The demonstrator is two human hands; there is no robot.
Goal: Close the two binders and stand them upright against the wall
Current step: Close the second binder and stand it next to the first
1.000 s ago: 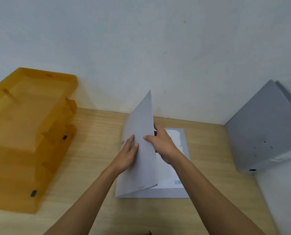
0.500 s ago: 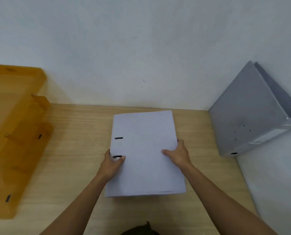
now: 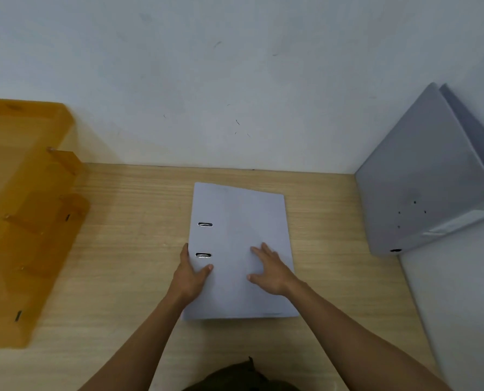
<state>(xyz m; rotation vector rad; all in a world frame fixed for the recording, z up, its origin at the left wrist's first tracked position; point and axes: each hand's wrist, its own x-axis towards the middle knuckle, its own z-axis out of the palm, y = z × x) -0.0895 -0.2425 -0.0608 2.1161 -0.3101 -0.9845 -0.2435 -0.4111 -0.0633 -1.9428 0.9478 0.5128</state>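
Observation:
A pale grey binder [image 3: 240, 221] lies flat and closed on the wooden desk [image 3: 128, 249], with two metal slots near its left edge. My left hand [image 3: 191, 273] grips its left edge, thumb on the cover and fingers along the side. My right hand [image 3: 269, 270] rests flat on the cover with its fingers spread. A second grey binder [image 3: 421, 176] stands closed at the back right, leaning in the corner against the right wall.
An amber translucent tiered paper tray [image 3: 23, 210] stands on the left of the desk against the back wall [image 3: 235, 80]. A white side wall [image 3: 466, 306] bounds the desk on the right.
The raised cover came down and the binder now lies closed. My right hand has slid from the binder's right edge onto the cover. My left hand stays at the left edge.

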